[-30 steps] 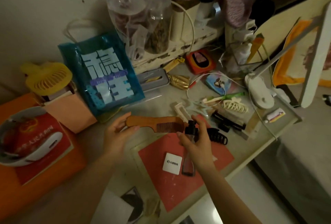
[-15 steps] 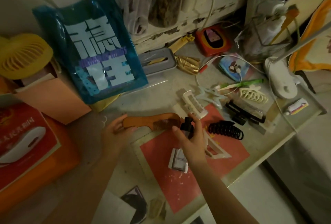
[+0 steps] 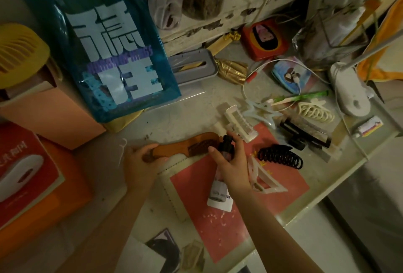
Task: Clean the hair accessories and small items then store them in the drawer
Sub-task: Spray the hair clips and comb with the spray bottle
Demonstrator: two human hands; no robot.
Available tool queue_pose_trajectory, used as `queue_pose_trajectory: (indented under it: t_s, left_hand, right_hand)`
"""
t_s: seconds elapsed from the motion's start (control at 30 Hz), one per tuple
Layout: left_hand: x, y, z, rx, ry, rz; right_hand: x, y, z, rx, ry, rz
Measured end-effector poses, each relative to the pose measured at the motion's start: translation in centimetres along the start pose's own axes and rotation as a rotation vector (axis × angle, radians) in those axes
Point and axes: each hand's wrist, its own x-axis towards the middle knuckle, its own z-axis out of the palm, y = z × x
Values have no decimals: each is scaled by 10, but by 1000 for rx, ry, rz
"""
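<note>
My right fingers (image 3: 220,152) curl round a small spray bottle (image 3: 224,148), hiding most of it, left fingers (image 3: 152,159) clamp the wooden comb (image 3: 196,145) handle, both forearms reaching low over the dim desk (image 3: 174,124), comb teeth beside the nozzle.

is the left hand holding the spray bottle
No, the left hand grips the handle of the wooden comb, while the right hand holds the spray bottle.
</note>
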Motion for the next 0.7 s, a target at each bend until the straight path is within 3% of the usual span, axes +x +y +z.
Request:
queue_pose_trajectory:
  t_s: [0.2, 0.43, 0.57, 0.7]
  left_hand:
    - [1, 1, 4, 6, -20, -4]
    - [-24, 21, -4, -110, -5, 21]
    - [-48, 48, -15, -263, -100, -28]
    - [-82, 64, -35, -312, -174, 52]
  right_hand:
    - [-7, -4, -3, -12, 9, -19]
    - [-32, -32, -5, -53, 8, -166]
    - [-47, -51, -3, -41, -46, -216]
    - [-64, -65, 1, -34, -154, -209]
